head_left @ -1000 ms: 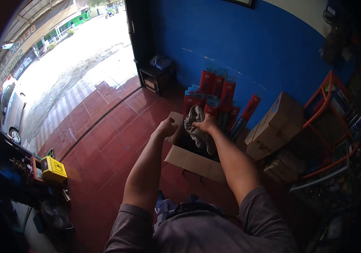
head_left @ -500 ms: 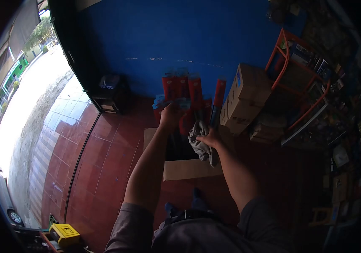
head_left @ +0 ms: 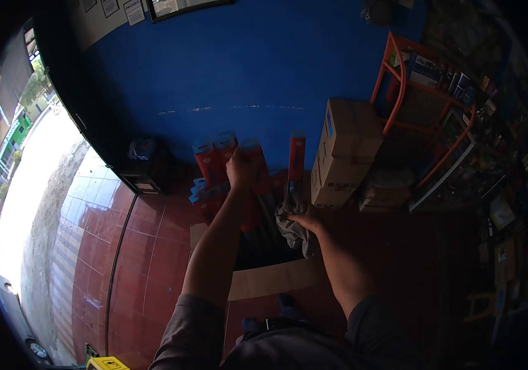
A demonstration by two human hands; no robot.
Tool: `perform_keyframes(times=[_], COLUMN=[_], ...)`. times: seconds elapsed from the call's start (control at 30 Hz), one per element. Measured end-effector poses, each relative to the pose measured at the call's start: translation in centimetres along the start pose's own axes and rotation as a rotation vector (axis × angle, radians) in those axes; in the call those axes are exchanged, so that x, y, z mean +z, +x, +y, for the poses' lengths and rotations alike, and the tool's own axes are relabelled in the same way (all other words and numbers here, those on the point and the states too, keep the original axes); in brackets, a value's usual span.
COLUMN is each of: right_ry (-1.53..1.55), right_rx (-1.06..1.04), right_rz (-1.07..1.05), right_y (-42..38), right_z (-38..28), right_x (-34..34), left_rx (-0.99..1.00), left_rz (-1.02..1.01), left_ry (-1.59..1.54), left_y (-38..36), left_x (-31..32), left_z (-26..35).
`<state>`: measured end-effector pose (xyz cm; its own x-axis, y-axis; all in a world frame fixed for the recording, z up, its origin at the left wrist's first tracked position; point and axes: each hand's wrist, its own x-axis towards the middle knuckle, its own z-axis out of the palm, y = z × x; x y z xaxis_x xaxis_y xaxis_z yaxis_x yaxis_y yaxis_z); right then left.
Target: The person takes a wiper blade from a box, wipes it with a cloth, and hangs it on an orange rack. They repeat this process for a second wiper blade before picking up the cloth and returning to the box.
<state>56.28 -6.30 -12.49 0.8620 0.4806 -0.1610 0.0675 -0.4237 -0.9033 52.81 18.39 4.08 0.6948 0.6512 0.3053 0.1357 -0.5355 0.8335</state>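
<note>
Head cam, looking down past my own arms. My left hand (head_left: 240,168) is up high, fingers wrapped tight around the top of one of the tall red packs (head_left: 248,179) standing in the open cardboard box (head_left: 264,279). More of those red packs with blue tops stand just left of my fingers, and one skinnier red pack (head_left: 296,159) stands off to the right of them, up against the blue wall (head_left: 245,80).

My right hand (head_left: 306,220) is lower, fingers bunched around a grey rag (head_left: 291,223) — it hangs down from my grip over the box opening, just beside the bottom of that skinny pack.

Floor is dark red tile (head_left: 147,246), kinda glossy. Left of my left hand there's a small dark stand (head_left: 142,165) by the doorway, and bright daylight comes in from the street (head_left: 17,209) out there. Right of my right hand — stacked brown cartons (head_left: 345,154) against the wall, then an orange metal rack (head_left: 427,123) packed with stuff I can't make out. Something yellow (head_left: 105,363) pokes in at the bottom edge by my left elbow.
</note>
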Motion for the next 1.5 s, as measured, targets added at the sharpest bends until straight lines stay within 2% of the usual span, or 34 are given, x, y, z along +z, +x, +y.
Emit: perform_keyframes(times=[0.1,0.13,0.2,0.27,0.33,0.4,0.43,0.5,0.53,0.57,0.6,0.63,0.67,0.7,0.73,0.77,0.83,0.93,1.0,1.03,1.13,1.2,1.23,1.27,1.3,1.37,1.43,1.47,1.5], right_ry=[-0.128,-0.193,-0.259,-0.224,-0.208,-0.033,-0.063,-0.074,-0.074,-0.076,0.047,0.169,0.077,-0.013,0.101,0.213,0.340,0.399,0.459,0.456,0.404,0.268,0.270,0.174,0.070,-0.095,-0.398,-0.401,-0.673], right_rx=[0.101,0.146,0.184,0.171,0.129,-0.059,-0.049,-0.017,0.024,0.024,-0.002,-0.030,-0.004,0.023,0.038,0.049,-0.053,-0.148,-0.290,-0.291,-0.332,-0.402,-0.392,-0.507,-0.620,-0.909,-1.013,-1.009,-1.017], right_rz=[-0.080,-0.136,-0.197,-0.232,-0.204,-0.248,-0.213,-0.182,-0.165,-0.176,-0.235,-0.293,-0.243,-0.190,-0.208,-0.222,-0.154,-0.159,-0.123,-0.121,-0.086,0.050,0.055,0.245,0.438,0.587,0.394,0.385,0.315], right_y=[1.1,0.5,0.3,0.3,-0.8,0.4,-1.8,-1.2,-1.6,-1.6,-1.1,-0.6,-0.7,-1.5,-1.9,-2.2,-4.8,-7.0,-10.6,-12.3,-17.1,-20.5,-23.4,-26.6,-30.2,-37.9,-43.3,-43.8,-43.4], right_z=[0.7,0.3,0.3,2.8,2.6,7.3,4.3,5.3,6.1,6.6,6.3,5.4,3.0,-0.2,-2.9,-5.9,-13.2,-19.2,-23.0,-24.1,-25.0,-24.4,-24.4,-24.2,-24.2,-22.4,-17.6,-15.2,-12.6], right_x=[-0.2,-0.4,-0.3,0.6,0.8,2.1,0.7,0.5,1.0,1.2,0.9,0.7,0.1,-0.8,-1.5,-2.4,-4.3,-6.1,-6.1,-5.8,-3.6,-1.7,-0.5,0.7,1.8,4.8,7.5,8.5,9.4], left_rx=[0.076,0.069,0.042,0.043,-0.209,-0.113,-0.104,-0.254,-0.265,-0.222,-0.173,-0.112,-0.046,-0.011,0.024,0.042,0.087,0.170,0.219,0.227,0.218,0.196,0.083,-0.026,-0.104,-0.162,-0.220,-0.218,-0.211], left_rz=[0.021,0.026,-0.089,-0.102,-0.285,-0.239,-0.239,-0.329,-0.327,-0.379,-0.429,-0.441,-0.453,-0.440,-0.429,-0.383,-0.308,-0.230,-0.179,-0.146,-0.100,-0.093,-0.127,-0.162,-0.120,-0.178,-0.220,-0.307,-0.391], left_ry=[0.007,0.014,-0.145,-0.116,0.063,0.073,0.061,0.038,0.038,0.010,-0.017,-0.076,-0.134,-0.056,0.022,-0.041,-0.094,-0.096,-0.109,-0.142,-0.260,-0.348,-0.514,-0.675,-0.779,-0.897,-1.021,-1.032,-1.041], left_y=[-4.0,-5.4,-8.5,-12.1,-15.4,-19.7,-19.8,-20.5,-20.4,-19.1,-17.1,-15.3,-13.2,-11.0,-9.0,-6.9,-3.6,-4.6,-7.3,-9.0,-12.6,-15.4,-16.9,-17.9,-17.1,-20.3,-22.6,-23.8,-24.8], left_x=[-0.8,-0.5,0.2,1.2,3.2,5.3,5.9,6.2,5.5,5.0,4.2,3.4,2.5,1.0,-0.4,-1.3,-3.9,-8.6,-10.9,-11.7,-13.6,-14.3,-14.9,-15.5,-14.0,-17.0,-18.6,-18.6,-18.8], left_z=[2.4,1.4,-1.2,-4.3,-8.8,-12.5,-12.8,-13.4,-12.7,-12.0,-10.6,-9.6,-8.1,-5.8,-3.6,-2.1,1.4,7.7,10.0,10.3,8.7,7.0,6.2,5.8,2.4,3.3,3.6,3.1,2.9])
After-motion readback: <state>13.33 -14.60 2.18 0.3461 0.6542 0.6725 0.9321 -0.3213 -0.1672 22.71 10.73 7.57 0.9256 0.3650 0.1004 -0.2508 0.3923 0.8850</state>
